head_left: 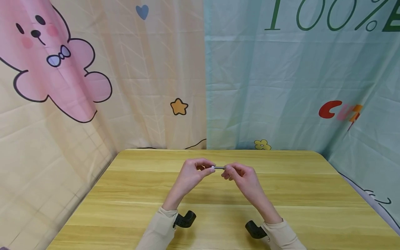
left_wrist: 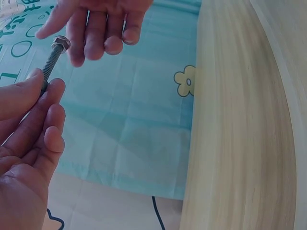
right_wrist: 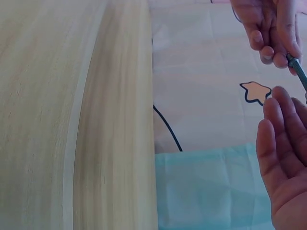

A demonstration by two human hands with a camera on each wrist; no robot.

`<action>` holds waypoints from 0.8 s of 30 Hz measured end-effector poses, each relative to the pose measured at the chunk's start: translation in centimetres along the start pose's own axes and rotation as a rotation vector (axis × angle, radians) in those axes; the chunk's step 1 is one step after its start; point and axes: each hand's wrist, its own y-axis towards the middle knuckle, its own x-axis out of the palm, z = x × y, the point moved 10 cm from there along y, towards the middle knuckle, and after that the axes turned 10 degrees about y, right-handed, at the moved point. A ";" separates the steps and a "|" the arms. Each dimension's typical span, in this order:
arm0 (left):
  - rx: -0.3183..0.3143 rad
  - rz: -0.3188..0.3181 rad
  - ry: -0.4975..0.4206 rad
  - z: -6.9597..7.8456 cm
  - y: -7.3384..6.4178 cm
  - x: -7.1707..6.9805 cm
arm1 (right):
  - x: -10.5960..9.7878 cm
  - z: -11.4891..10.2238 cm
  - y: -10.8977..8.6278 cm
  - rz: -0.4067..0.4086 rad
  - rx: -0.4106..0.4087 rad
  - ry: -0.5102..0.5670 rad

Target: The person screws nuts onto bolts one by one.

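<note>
A slim metal bolt with a threaded shank lies between the two hands, roughly level in the head view. My left hand pinches one end of it between thumb and fingertips. At the other end sits a shiny hex piece, which looks like a nut. My right hand is around that end; in the left wrist view its thumb stands apart from the hex piece, its fingers fairly straight beside it. Whether a fingertip touches the metal cannot be made out. In the right wrist view the right thumb is out of frame.
Both hands are above a wooden table. Printed curtains hang behind the table and along its sides. A black wrist camera is strapped to the left sleeve, and another black camera to the right one.
</note>
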 end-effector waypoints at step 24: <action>0.012 -0.004 -0.007 1.1 -0.3 -0.5 | 0.1 -0.3 0.0 -0.018 -0.012 -0.013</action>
